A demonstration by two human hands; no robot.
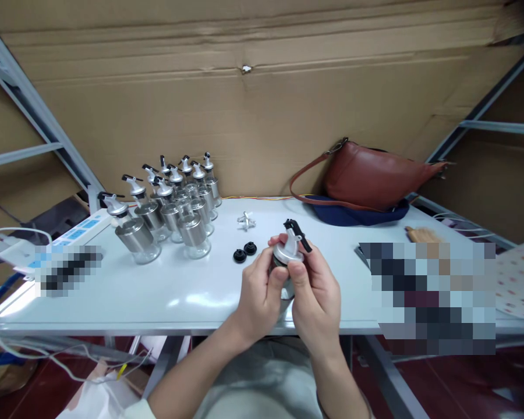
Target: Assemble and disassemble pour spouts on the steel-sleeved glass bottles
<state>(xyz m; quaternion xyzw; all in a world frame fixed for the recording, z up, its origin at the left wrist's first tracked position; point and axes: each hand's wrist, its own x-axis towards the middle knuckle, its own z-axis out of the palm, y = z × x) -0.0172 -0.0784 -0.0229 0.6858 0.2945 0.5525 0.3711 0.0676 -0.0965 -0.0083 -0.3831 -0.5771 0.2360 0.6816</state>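
Both my hands hold one glass-and-steel dispenser bottle (287, 256) just above the front edge of the white table (166, 291). My left hand (259, 294) wraps round the bottle's body from the left. My right hand (314, 291) grips the silver cap with the black lever spout (295, 231) between thumb and fingers. Two small black plugs (244, 252) lie on the table just left of my hands. A small silver metal part (246, 220) lies behind them.
Several finished dispenser bottles (170, 203) stand in a cluster at the back left. A brown leather bag (371, 177) rests on a blue cloth at the back right. A white power strip (76, 233) lies at the left edge. Cardboard lines the wall behind.
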